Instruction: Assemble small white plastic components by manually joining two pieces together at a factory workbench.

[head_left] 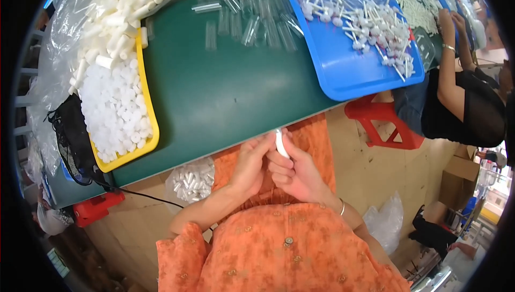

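At the near edge of the green table (225,88), a short, smooth white tube-like piece (280,148) stands nearly upright between my hands. My right hand (298,173) is closed around it, fingers curled and thumb along its side. From the other side, my left hand (251,164) pinches at its upper part with thumb and fingertips. A small, shiny tip shows at the top of the piece, too small to make out. Orange cloth (311,147) lies beneath both hands.
A yellow tray (154,125) of small white caps (120,109) stands left, below piled white tubes (126,29). Clear tubes (236,23) lie at the back. The blue tray (343,80) holds white-headed sticks (375,29). A co-worker (456,99) sits right, near a red stool (383,125).
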A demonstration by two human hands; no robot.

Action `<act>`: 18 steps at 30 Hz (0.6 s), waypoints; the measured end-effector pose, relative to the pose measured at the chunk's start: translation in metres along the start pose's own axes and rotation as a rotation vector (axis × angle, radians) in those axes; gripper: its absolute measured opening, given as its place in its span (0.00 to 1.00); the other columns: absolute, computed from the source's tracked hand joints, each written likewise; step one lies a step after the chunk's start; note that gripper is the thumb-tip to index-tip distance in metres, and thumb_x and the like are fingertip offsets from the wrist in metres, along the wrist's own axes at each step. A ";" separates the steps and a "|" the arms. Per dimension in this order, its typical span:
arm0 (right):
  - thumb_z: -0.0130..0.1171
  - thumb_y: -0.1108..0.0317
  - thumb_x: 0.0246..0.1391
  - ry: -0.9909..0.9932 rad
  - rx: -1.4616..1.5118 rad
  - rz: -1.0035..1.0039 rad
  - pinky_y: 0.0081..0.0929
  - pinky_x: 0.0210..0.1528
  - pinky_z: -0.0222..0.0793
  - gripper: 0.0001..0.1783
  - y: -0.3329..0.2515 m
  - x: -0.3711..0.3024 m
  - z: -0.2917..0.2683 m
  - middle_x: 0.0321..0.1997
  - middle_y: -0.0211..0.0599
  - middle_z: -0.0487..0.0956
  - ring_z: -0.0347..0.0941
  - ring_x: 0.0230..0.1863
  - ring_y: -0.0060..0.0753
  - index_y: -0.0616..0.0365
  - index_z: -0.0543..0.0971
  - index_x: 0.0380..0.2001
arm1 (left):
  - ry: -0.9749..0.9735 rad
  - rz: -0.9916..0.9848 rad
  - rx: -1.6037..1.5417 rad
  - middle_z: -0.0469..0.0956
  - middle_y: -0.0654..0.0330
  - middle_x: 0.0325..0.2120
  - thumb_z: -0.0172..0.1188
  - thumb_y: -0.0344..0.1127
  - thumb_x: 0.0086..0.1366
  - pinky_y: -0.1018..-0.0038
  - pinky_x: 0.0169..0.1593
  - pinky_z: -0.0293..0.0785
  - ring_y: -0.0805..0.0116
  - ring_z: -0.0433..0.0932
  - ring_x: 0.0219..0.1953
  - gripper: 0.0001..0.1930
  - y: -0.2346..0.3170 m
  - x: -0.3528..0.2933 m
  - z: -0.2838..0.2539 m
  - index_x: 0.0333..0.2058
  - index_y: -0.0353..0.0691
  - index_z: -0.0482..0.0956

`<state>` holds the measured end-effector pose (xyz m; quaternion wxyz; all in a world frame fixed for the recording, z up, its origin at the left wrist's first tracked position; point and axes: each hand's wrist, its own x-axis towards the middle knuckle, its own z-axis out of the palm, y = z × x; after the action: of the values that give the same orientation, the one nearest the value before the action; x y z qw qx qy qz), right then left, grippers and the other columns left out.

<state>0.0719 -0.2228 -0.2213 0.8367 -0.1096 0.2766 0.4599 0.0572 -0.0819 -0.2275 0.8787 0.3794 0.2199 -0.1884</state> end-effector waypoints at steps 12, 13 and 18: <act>0.69 0.64 0.44 -0.334 -2.086 -1.258 0.36 0.49 0.72 0.37 -0.037 -0.020 0.010 0.54 0.48 0.72 0.73 0.48 0.50 0.65 0.68 0.57 | -0.056 0.006 -0.045 0.80 0.60 0.42 0.51 0.40 0.73 0.73 0.49 0.74 0.73 0.77 0.44 0.14 0.011 -0.035 0.002 0.48 0.37 0.75; 0.69 0.65 0.44 -0.362 -2.067 -1.279 0.37 0.49 0.72 0.37 -0.039 -0.016 0.012 0.53 0.48 0.72 0.73 0.48 0.50 0.67 0.68 0.57 | -0.069 0.015 -0.047 0.80 0.60 0.42 0.51 0.40 0.73 0.73 0.49 0.74 0.73 0.77 0.44 0.14 0.012 -0.032 0.002 0.48 0.37 0.75; 0.68 0.66 0.41 -0.377 -1.985 -1.203 0.36 0.50 0.73 0.37 -0.033 -0.017 0.012 0.52 0.51 0.73 0.74 0.49 0.51 0.68 0.69 0.55 | -0.089 -0.022 -0.006 0.81 0.58 0.40 0.50 0.40 0.74 0.72 0.48 0.77 0.70 0.80 0.43 0.13 0.014 -0.035 -0.003 0.47 0.36 0.75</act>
<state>0.0965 -0.2479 -0.2038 0.4945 -0.7566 -0.4275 0.0134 0.0345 -0.0648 -0.2029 0.8866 0.3656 0.1853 -0.2142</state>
